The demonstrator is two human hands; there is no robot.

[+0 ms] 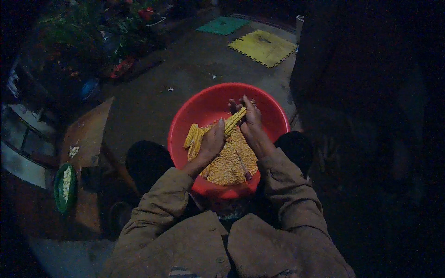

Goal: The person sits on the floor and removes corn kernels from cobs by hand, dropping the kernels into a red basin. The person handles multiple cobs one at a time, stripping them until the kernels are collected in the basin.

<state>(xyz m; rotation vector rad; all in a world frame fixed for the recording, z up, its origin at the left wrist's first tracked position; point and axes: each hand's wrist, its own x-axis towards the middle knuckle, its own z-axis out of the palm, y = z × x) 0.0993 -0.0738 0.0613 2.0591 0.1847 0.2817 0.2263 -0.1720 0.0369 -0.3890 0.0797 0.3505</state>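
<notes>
A red plastic basin [181, 111] stands between my knees, its lower part filled with loose yellow corn kernels [227, 164]. Closed round the lower end of a yellow ear of corn [235, 121], my left hand [214, 139] holds it tilted over the kernels. My right hand [251, 118] is at the ear's upper end, its fingers spread and partly in shadow. Several other ears of corn [191, 135] lie at the basin's left side, partly behind my left hand. On the kernels rests a thin pointed tool with a dark reddish handle [248, 175].
To the left is a wooden board or low table [85, 139], with a green oval basket [65, 187] of pale contents beside it. Yellow [263, 47] and green [222, 25] foam mats lie on the far floor. Plants [69, 37] and a blue container [89, 88] are far left. The right side is very dark.
</notes>
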